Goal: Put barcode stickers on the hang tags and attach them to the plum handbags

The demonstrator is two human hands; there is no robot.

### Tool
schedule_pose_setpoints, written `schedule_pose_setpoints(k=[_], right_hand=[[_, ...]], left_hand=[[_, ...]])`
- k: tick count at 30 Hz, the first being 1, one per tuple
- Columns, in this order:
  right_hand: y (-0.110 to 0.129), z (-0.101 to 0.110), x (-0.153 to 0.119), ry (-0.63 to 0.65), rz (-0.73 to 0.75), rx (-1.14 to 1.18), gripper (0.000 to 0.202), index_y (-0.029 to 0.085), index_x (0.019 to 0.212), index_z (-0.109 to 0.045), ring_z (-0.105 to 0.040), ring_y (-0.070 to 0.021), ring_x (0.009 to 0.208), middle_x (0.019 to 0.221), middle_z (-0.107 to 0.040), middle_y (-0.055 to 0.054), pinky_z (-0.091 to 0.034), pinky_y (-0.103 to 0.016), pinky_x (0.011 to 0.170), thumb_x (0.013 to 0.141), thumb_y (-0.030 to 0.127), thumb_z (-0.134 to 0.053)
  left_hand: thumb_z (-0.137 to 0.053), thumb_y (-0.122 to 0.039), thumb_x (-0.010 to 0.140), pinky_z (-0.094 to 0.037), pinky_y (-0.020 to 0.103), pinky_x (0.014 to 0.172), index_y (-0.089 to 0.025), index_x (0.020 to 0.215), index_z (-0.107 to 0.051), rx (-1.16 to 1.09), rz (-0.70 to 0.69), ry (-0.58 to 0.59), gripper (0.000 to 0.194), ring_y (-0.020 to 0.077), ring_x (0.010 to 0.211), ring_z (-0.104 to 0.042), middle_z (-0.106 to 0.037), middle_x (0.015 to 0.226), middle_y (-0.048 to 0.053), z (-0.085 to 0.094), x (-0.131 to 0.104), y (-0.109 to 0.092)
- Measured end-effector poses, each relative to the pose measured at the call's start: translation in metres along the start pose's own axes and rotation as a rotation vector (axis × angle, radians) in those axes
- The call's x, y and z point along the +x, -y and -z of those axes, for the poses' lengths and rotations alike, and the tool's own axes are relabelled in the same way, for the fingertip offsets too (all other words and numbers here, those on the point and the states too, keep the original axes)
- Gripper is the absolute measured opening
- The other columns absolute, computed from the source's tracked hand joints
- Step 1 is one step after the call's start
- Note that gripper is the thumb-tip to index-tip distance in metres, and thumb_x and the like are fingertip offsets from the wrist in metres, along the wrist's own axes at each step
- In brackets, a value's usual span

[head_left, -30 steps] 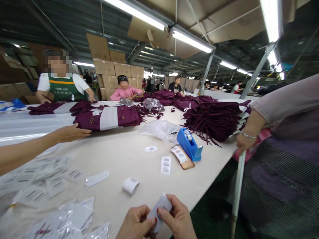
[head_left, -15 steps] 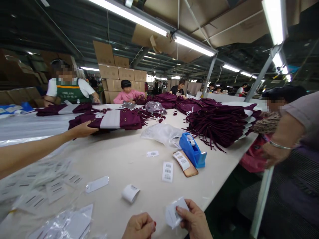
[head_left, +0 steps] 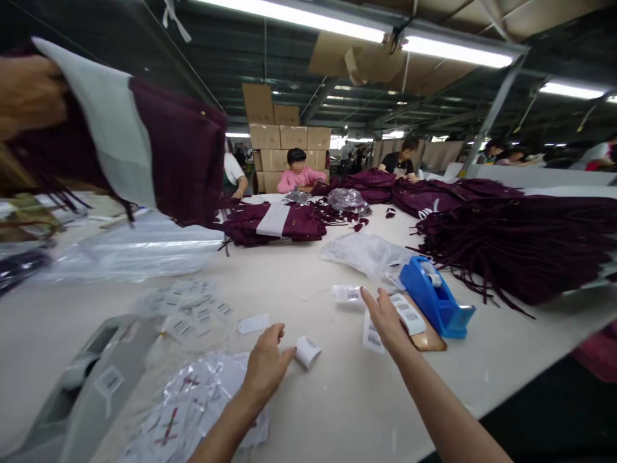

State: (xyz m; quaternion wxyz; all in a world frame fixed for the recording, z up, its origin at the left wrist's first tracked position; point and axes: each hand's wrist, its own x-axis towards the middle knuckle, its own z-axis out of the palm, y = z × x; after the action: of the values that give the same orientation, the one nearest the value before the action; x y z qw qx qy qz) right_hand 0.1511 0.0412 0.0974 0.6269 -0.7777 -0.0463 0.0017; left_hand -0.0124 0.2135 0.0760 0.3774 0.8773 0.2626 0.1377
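My left hand (head_left: 265, 365) is above the table, thumb and fingers apart, nothing visible between them. Close to its fingers lie a white hang tag (head_left: 254, 323) and a curled strip of labels (head_left: 307, 351); whether the thumb touches the strip I cannot tell. My right hand (head_left: 384, 316) reaches forward with its fingers stretched out. Just beyond its fingertips lies a small clear packet with a barcode (head_left: 348, 295). Under this hand, partly hidden, is a barcode sticker sheet (head_left: 372, 333). Beside it a phone (head_left: 430, 339) bears a barcode label strip (head_left: 407, 314).
At upper left another person's hand (head_left: 31, 96) holds up a maroon garment bundle (head_left: 178, 151). A blue tape dispenser (head_left: 434, 299) stands right, before piled maroon garments (head_left: 525, 247). Bagged tags (head_left: 193, 399) and a grey device (head_left: 91, 386) are at left. Co-workers sit across the table.
My right hand has moved forward and no longer holds the small packet. My left hand has opened. The other person has lifted a garment bundle off the table. The view has turned left.
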Motion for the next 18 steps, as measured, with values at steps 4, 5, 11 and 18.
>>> schedule_pose_setpoints(k=[4, 5, 11, 18], right_hand=[[-0.018, -0.008, -0.046, 0.103, 0.019, -0.081, 0.046, 0.014, 0.092, -0.059, -0.058, -0.0282, 0.085, 0.086, -0.063, -0.012, -0.043, -0.04, 0.079, 0.059, 0.046, -0.057], [-0.025, -0.01, -0.061, 0.164, 0.0, -0.082, 0.044, 0.015, 0.09, -0.06, -0.059, -0.0263, 0.077, 0.079, -0.063, -0.009, -0.045, -0.038, 0.073, 0.059, 0.046, -0.056], [-0.045, -0.014, -0.122, 0.311, -0.271, 0.169, 0.046, 0.016, 0.098, -0.053, -0.061, -0.0209, 0.073, 0.082, -0.066, -0.007, -0.046, -0.03, 0.061, 0.07, 0.052, -0.056], [-0.038, -0.009, -0.146, 0.223, -0.213, 0.511, 0.059, 0.02, 0.114, -0.046, -0.062, -0.0185, 0.077, 0.079, -0.066, -0.001, -0.048, -0.029, 0.072, 0.064, 0.038, -0.073]], left_hand=[[-0.063, -0.029, 0.057, -0.035, 0.038, 0.095, -0.006, 0.117, -0.048, 0.202, -0.058, 0.084, 0.066, 0.0297, 0.112, -0.047, -0.054, 0.117, 0.017, -0.02, 0.0, 0.006], [-0.062, -0.028, 0.059, -0.036, 0.039, 0.094, -0.007, 0.117, -0.048, 0.215, -0.069, 0.08, 0.063, 0.0301, 0.11, -0.047, -0.056, 0.115, 0.017, -0.026, 0.0, 0.005], [-0.057, -0.021, 0.064, -0.037, 0.04, 0.094, -0.014, 0.114, -0.05, 0.13, -0.22, 0.034, 0.05, 0.0256, 0.105, -0.05, -0.058, 0.109, 0.011, -0.043, -0.015, -0.005], [-0.061, -0.018, 0.061, -0.037, 0.044, 0.093, -0.013, 0.119, -0.046, -0.307, -0.248, 0.024, 0.06, 0.028, 0.105, -0.05, -0.057, 0.112, 0.014, -0.038, -0.071, -0.012]])
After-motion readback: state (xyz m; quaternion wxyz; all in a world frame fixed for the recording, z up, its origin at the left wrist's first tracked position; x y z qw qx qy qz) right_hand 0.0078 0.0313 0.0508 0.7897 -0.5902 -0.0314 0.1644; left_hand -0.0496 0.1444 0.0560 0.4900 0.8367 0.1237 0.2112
